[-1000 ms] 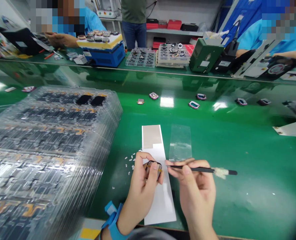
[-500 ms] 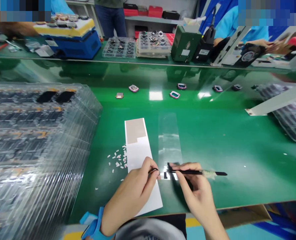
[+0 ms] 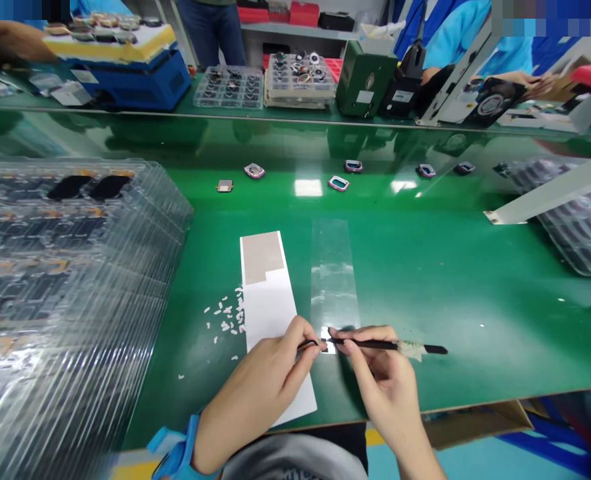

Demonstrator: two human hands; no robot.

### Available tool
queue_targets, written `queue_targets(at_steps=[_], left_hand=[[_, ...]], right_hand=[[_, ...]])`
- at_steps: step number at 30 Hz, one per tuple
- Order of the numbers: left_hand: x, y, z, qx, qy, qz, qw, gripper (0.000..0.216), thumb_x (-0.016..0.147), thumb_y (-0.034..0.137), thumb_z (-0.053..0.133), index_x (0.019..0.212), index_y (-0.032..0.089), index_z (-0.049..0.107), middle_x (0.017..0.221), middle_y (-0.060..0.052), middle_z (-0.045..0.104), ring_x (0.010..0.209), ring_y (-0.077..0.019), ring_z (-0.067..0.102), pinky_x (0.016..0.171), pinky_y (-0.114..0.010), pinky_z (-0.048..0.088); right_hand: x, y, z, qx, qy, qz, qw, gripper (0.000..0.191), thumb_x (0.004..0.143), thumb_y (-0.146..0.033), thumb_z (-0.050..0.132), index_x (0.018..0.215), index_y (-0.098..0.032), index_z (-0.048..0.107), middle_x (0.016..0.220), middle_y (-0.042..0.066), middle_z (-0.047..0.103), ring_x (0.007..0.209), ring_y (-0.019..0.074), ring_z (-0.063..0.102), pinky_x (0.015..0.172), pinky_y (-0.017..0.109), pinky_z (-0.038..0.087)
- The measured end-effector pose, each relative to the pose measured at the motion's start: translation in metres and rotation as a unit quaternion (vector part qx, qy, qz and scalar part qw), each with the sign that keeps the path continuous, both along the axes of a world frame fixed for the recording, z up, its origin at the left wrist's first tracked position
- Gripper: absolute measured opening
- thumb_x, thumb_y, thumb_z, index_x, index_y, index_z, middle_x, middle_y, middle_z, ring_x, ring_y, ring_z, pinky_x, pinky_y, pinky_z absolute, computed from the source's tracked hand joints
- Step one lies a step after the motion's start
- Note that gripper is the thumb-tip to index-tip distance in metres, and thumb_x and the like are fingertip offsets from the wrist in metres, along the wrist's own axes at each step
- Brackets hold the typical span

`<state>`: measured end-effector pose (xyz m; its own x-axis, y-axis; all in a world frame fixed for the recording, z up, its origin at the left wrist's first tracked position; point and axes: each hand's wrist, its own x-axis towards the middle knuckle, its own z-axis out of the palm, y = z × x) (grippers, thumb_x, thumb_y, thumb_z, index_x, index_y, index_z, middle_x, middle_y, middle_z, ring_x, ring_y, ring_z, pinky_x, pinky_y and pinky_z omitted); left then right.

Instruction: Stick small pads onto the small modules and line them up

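My left hand [image 3: 275,363] reaches over the white sheet [image 3: 270,313], thumb and forefinger pinching a small dark part [image 3: 306,345] that is mostly hidden. My right hand [image 3: 388,367] grips slim black tweezers [image 3: 375,344] with pale tape [image 3: 411,349] wound near the back end. The tweezers' tip points left, close to the dark part and the left fingertips; whether it touches them I cannot tell. Beneath the tip lies the near end of a clear film strip [image 3: 334,267]. A beige patch [image 3: 262,257] covers the sheet's far end.
Small white scraps [image 3: 228,317] lie left of the sheet. Stacked clear trays [image 3: 160,267] of dark parts fill the left side. Several small frames, one of them a pink-edged frame [image 3: 338,183], lie farther back. A white post [image 3: 535,200] stands right. Co-workers sit beyond the raised shelf [image 3: 255,120].
The tweezers' tip has come nearer the left fingertips and the dark part between them. The whole view has shifted slightly, so everything appears a little farther left and higher.
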<state>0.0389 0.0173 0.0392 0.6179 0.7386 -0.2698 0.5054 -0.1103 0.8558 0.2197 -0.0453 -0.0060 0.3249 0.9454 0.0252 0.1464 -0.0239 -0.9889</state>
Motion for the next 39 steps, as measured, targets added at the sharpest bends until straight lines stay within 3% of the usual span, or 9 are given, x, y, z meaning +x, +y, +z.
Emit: queue_targets(at_steps=[9, 15, 19, 23, 28, 31, 36, 39], left_hand=[[0.000, 0.001, -0.002, -0.005, 0.005, -0.001, 1.000, 0.020, 0.107, 0.036, 0.031, 0.107, 0.025, 0.048, 0.098, -0.004, 0.070, 0.084, -0.0234, 0.068, 0.070, -0.029, 0.041], [-0.001, 0.000, 0.000, 0.008, 0.003, -0.010, 1.000, 0.013, 0.104, 0.025, 0.037, 0.109, 0.024, 0.049, 0.102, -0.002, 0.069, 0.081, -0.0182, 0.068, 0.069, -0.027, 0.044], [-0.001, -0.001, -0.003, 0.021, -0.003, 0.012, 1.000, 0.013, 0.101, 0.026, 0.043, 0.104, 0.023, 0.055, 0.093, 0.001, 0.071, 0.070, -0.0152, 0.065, 0.063, -0.025, 0.043], [0.000, 0.001, -0.006, 0.025, -0.045, 0.082, 0.995, 0.011, 0.093, 0.025, 0.058, 0.093, 0.022, 0.068, 0.081, 0.003, 0.074, 0.059, -0.0121, 0.061, 0.055, -0.022, 0.042], [-0.001, 0.004, -0.001, 0.001, -0.144, 0.122, 0.982, 0.016, 0.093, 0.023, 0.061, 0.098, 0.021, 0.076, 0.088, -0.001, 0.078, 0.079, -0.0154, 0.071, 0.072, -0.022, 0.052], [-0.001, 0.004, 0.000, 0.010, -0.172, 0.138, 0.975, 0.019, 0.094, 0.020, 0.058, 0.099, 0.019, 0.076, 0.083, -0.001, 0.077, 0.077, -0.0148, 0.071, 0.073, -0.022, 0.054], [0.000, 0.005, -0.005, 0.072, -0.169, 0.186, 0.965, 0.011, 0.083, 0.012, 0.066, 0.086, 0.017, 0.075, 0.072, 0.001, 0.073, 0.066, -0.0126, 0.065, 0.064, -0.019, 0.051], [0.000, 0.005, -0.005, 0.065, -0.177, 0.177, 0.966, 0.014, 0.086, 0.013, 0.064, 0.092, 0.019, 0.076, 0.077, 0.001, 0.076, 0.070, -0.0127, 0.068, 0.067, -0.019, 0.052]], right_hand=[[-0.002, 0.000, 0.001, -0.013, 0.009, -0.010, 1.000, 0.014, 0.090, -0.027, 0.067, 0.090, -0.018, 0.077, 0.094, 0.009, 0.071, 0.089, 0.0244, 0.077, 0.083, 0.034, 0.065], [-0.007, -0.002, 0.001, -0.038, 0.039, -0.053, 0.997, 0.011, 0.090, -0.029, 0.068, 0.089, -0.018, 0.071, 0.095, 0.007, 0.068, 0.090, 0.0234, 0.077, 0.082, 0.033, 0.065], [-0.006, -0.001, 0.005, 0.033, 0.095, -0.080, 0.992, 0.007, 0.090, -0.023, 0.069, 0.093, -0.021, 0.063, 0.091, 0.004, 0.068, 0.083, 0.0222, 0.078, 0.076, 0.034, 0.067], [-0.005, 0.002, 0.019, 0.125, 0.104, -0.065, 0.984, 0.012, 0.094, -0.012, 0.061, 0.097, -0.023, 0.058, 0.088, 0.002, 0.070, 0.085, 0.0215, 0.078, 0.073, 0.033, 0.068], [-0.024, 0.009, 0.041, 0.224, 0.120, -0.012, 0.967, 0.021, 0.096, -0.005, 0.052, 0.103, -0.024, 0.056, 0.091, 0.003, 0.070, 0.091, 0.0214, 0.077, 0.073, 0.034, 0.069], [-0.036, 0.017, 0.047, 0.272, 0.102, 0.008, 0.957, 0.023, 0.095, -0.002, 0.052, 0.103, -0.022, 0.056, 0.093, 0.004, 0.070, 0.094, 0.0192, 0.076, 0.077, 0.033, 0.068], [-0.044, 0.025, 0.044, 0.299, 0.065, 0.043, 0.951, 0.029, 0.092, 0.004, 0.050, 0.106, -0.021, 0.055, 0.098, 0.006, 0.069, 0.099, 0.0194, 0.074, 0.082, 0.035, 0.067], [-0.046, 0.027, 0.041, 0.295, 0.063, 0.050, 0.952, 0.030, 0.092, 0.004, 0.050, 0.107, -0.022, 0.054, 0.100, 0.006, 0.069, 0.102, 0.0204, 0.073, 0.083, 0.037, 0.066]])
